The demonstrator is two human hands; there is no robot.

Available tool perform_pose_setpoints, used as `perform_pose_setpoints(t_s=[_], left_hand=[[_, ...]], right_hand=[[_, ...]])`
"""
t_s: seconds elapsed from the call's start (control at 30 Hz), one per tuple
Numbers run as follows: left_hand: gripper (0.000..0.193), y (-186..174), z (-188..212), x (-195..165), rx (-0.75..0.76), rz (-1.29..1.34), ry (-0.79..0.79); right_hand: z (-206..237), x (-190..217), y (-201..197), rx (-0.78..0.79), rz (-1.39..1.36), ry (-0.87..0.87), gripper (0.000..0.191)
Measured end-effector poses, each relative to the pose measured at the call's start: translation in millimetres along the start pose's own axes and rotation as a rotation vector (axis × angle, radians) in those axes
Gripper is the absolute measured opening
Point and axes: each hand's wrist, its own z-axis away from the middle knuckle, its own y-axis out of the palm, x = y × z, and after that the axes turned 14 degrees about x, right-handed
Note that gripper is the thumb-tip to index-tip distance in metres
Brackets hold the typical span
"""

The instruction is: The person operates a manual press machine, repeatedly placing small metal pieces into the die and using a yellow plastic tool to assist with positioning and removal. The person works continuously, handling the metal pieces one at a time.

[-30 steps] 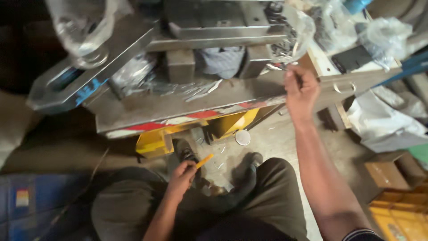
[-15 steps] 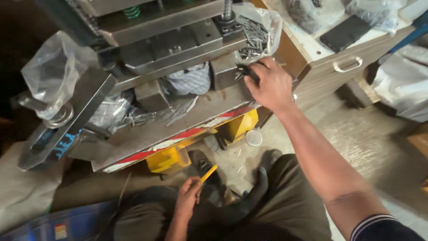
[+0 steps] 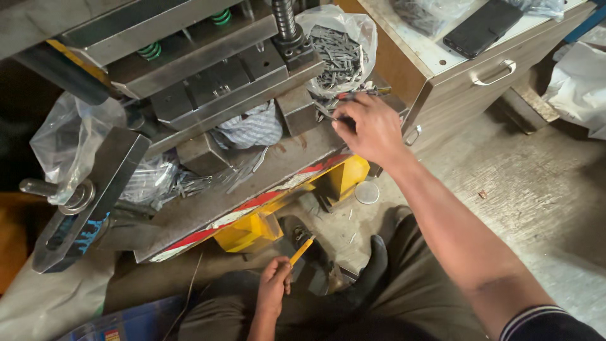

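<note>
- Our right hand [image 3: 372, 129] reaches up to the press bed [image 3: 252, 189], fingers pinched together on a thin metal strip [image 3: 325, 112] just below the clear bag [image 3: 338, 53] of the same strips; the bag sits open beside the die, so stock is close by.
- Our left hand [image 3: 274, 287] rests low over our lap, closed around a yellow stick [image 3: 302, 251] that points up toward the press, held ready.
- A checked cloth [image 3: 252, 129] is tucked under the die block [image 3: 214, 95].
- A phone [image 3: 483, 26] lies on the cabinet [image 3: 442, 69], well apart from the work.
</note>
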Motion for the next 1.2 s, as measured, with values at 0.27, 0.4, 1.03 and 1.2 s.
perform_pose_setpoints(t_s=[0.27,0.4,1.03,1.2], left_hand=[[0.015,-1,0,2,0.005,0.015,-0.021],[0.015,-3,0,3,-0.009,0.004,-0.007],[0.015,0,4,-8,-0.008,-0.048,-0.073],[0.015,0,4,-9,0.015,-0.018,-0.035]], right_hand=[[4,-14,-6,0.075,-0.153,0.006,0.028],[1,-12,-4,0.094,-0.127,0.052,0.023],[-20,7,7,0.100,-0.072,0.236,0.017],[-16,-6,13,0.025,-0.308,0.209,0.021]])
